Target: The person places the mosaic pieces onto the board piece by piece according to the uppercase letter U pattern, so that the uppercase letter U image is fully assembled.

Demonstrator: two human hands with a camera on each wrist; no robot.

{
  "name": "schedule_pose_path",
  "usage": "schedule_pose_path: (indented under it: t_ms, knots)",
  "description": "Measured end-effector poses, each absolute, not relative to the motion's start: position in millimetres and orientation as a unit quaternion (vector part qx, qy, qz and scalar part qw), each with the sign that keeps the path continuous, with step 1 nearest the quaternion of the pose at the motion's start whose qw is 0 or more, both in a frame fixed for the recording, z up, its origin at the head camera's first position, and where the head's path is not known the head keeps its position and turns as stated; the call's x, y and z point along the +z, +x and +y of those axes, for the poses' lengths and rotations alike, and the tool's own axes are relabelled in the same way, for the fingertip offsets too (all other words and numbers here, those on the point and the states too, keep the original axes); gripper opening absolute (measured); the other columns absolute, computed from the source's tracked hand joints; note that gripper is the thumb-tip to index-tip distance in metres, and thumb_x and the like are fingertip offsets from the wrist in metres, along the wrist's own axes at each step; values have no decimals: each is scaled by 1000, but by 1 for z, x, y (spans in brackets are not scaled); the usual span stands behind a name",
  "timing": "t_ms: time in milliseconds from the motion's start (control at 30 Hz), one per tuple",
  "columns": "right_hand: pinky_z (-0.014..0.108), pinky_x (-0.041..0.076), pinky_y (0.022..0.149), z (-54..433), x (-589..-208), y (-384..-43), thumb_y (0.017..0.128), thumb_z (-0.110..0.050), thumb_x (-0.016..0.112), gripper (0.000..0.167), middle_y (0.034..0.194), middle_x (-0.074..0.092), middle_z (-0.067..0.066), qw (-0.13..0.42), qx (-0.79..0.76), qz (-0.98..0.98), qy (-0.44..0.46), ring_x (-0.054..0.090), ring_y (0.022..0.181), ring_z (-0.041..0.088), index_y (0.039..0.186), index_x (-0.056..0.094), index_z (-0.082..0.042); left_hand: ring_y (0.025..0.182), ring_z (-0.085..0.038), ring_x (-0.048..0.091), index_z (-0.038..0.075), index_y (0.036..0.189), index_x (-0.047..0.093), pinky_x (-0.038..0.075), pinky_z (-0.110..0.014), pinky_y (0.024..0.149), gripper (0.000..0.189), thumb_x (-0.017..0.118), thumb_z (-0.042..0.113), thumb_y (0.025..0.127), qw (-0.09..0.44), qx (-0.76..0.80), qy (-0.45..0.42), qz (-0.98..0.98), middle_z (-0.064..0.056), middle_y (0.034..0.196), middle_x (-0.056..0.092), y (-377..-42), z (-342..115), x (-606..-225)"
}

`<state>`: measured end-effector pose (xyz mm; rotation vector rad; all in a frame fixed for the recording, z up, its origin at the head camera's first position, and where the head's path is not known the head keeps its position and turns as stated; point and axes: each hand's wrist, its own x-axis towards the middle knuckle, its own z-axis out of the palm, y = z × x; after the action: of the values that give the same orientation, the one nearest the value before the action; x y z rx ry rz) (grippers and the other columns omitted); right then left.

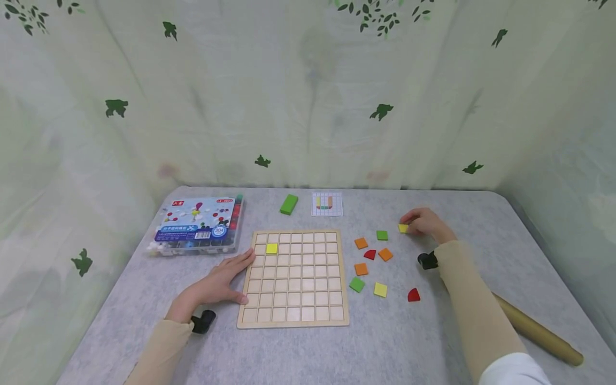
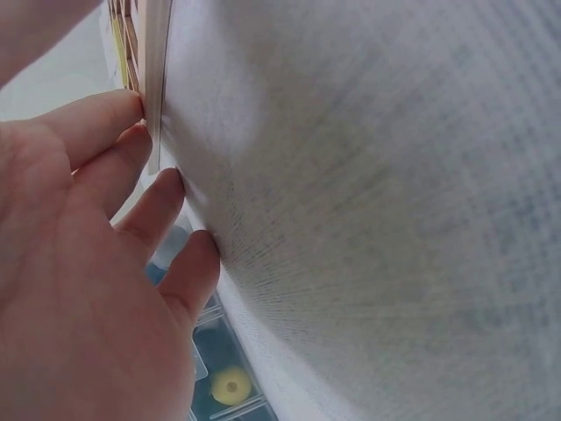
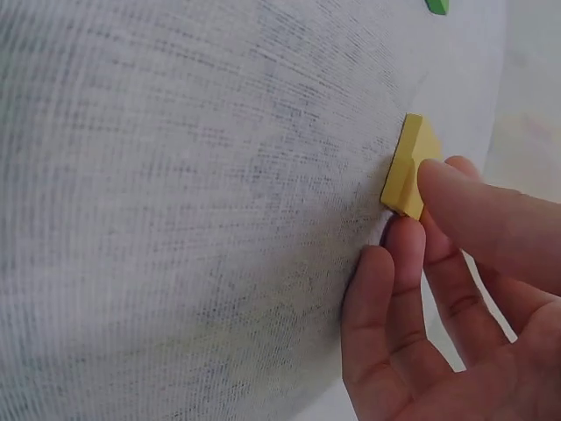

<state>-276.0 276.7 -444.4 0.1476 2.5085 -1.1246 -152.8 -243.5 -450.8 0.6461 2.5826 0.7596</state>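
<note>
A wooden grid board (image 1: pixel 294 324) lies mid-table, with one yellow square tile (image 1: pixel 271 248) in a cell of its upper left. My left hand (image 1: pixel 221 279) rests against the board's left edge, its fingers spread and nearly straight; in the left wrist view fingertips (image 2: pixel 131 103) touch the rim. To the right of the board, my right hand (image 1: pixel 425 222) pinches another yellow square tile (image 3: pixel 408 171) at the tabletop, thumb on its face and fingers beside it. Between the board and this hand lie orange tiles (image 1: pixel 361 243), green tiles (image 1: pixel 382 235), red quarter-round tiles (image 1: pixel 414 295) and a yellow tile (image 1: pixel 380 290).
A clear plastic case (image 1: pixel 197 224) with a printed label stands at the back left. Behind the board are a green block (image 1: pixel 289 204) and a small pattern card (image 1: pixel 326 205). A brown tube (image 1: pixel 544 331) lies at the right, partly under my forearm.
</note>
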Motion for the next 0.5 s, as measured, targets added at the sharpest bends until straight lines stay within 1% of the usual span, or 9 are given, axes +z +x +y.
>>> schedule_pose_path:
  t_ms: [133, 267, 400, 500]
  knots:
    - [29, 44, 71, 275, -449, -279, 82, 6, 60, 29, 100, 58, 13, 180, -384, 904, 51, 51, 84, 23, 111, 61, 5, 140, -43, 12, 2, 151, 22, 14, -67, 103, 101, 79, 37, 76, 186, 271, 231, 916, -16, 158, 12, -153, -244, -451]
    - [31, 44, 70, 273, -449, -279, 81, 8, 61, 24, 97, 56, 13, 176, -379, 907, 45, 51, 84, 24, 105, 60, 4, 140, -43, 12, 2, 151, 21, 13, -68, 103, 101, 78, 38, 76, 186, 273, 228, 916, -15, 158, 12, -153, -244, -452]
    - [31, 44, 71, 270, -447, -279, 81, 8, 60, 22, 98, 56, 14, 178, -381, 906, 44, 50, 85, 25, 102, 59, 3, 140, -44, 12, 2, 152, 21, 13, -68, 102, 101, 78, 38, 76, 186, 274, 226, 916, -15, 158, 12, -153, -244, -452]
    - [32, 45, 72, 268, -444, -278, 83, 6, 59, 21, 102, 57, 17, 185, -379, 906, 36, 52, 86, 26, 104, 59, 4, 140, -43, 12, 3, 152, 21, 13, -68, 102, 101, 78, 38, 76, 185, 272, 225, 917, -15, 158, 12, -153, -244, -452]
